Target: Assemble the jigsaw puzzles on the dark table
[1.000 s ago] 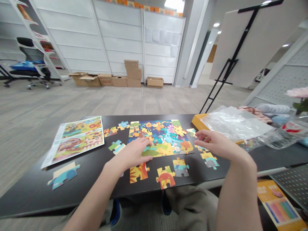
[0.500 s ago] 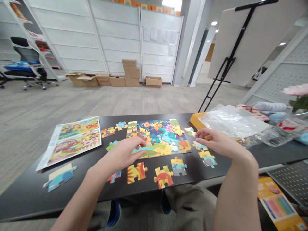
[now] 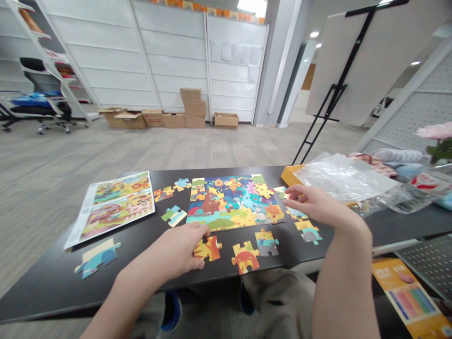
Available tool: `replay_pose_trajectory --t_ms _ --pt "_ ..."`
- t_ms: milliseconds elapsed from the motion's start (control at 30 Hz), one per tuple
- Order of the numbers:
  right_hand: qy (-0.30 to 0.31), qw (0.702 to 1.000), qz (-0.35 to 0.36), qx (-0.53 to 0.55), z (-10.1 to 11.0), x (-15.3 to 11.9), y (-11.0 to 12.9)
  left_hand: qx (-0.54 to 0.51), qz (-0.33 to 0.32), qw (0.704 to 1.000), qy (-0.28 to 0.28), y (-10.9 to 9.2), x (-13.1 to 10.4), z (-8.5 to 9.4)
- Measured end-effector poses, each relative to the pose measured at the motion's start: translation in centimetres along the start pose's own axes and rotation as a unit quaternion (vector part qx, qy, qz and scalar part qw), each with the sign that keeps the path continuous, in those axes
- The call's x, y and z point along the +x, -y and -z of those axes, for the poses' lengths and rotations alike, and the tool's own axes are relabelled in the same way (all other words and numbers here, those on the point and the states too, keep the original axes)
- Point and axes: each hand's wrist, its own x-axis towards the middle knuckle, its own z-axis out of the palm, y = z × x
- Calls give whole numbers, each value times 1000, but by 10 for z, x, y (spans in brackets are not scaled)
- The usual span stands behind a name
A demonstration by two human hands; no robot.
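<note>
A partly assembled animal jigsaw puzzle (image 3: 229,207) lies mid-table. My left hand (image 3: 176,247) rests low at its front left, thumb and index finger spread beside an orange-and-yellow puzzle piece (image 3: 211,249). Whatever lies under that palm is hidden. Over the pieces at the puzzle's right edge hovers my right hand (image 3: 314,205), fingers loosely apart; it partly covers a blue-and-yellow piece (image 3: 295,214) and a pale piece (image 3: 280,192). Closer to me lie a lion-face piece (image 3: 245,256), a blue-grey piece (image 3: 267,242) and a yellow-grey piece (image 3: 308,232).
A printed picture sheet (image 3: 113,207) lies on the left of the black table (image 3: 141,235). Loose pieces include a blue one (image 3: 99,259) and a green one (image 3: 174,215). A yellow box (image 3: 291,174) with clear plastic wrap (image 3: 342,176) stands at right.
My left hand has moved down and toward me, off the puzzle, to the orange-and-yellow piece. The green piece is uncovered. My right hand has shifted slightly left.
</note>
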Motion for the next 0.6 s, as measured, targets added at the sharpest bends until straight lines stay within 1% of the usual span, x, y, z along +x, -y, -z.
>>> replay_pose_trajectory --t_ms 67,133,233,333,400,467,533,600 --pt "1 1000 2 1 -1 1 4 -9 -4 1000 2 4 0 0" --pt "5 1000 6 10 -3 3 8 -25 -21 999 7 7 -1 2" --pt "11 1000 8 26 -6 5 13 -71 -71 995 9 8 0 9" --pt "21 999 2 29 -8 6 16 -145 -110 983 5 5 7 17" --pt "33 999 -7 30 -10 8 18 -220 -119 968 -13 2 15 20" --pt "44 998 -3 37 -13 12 21 -302 -114 946 -45 -1 26 19" --pt "56 996 31 60 -18 17 25 -368 -103 921 -74 -6 38 17" --pt "73 989 83 97 -25 23 30 -415 -94 900 -92 -14 52 13"
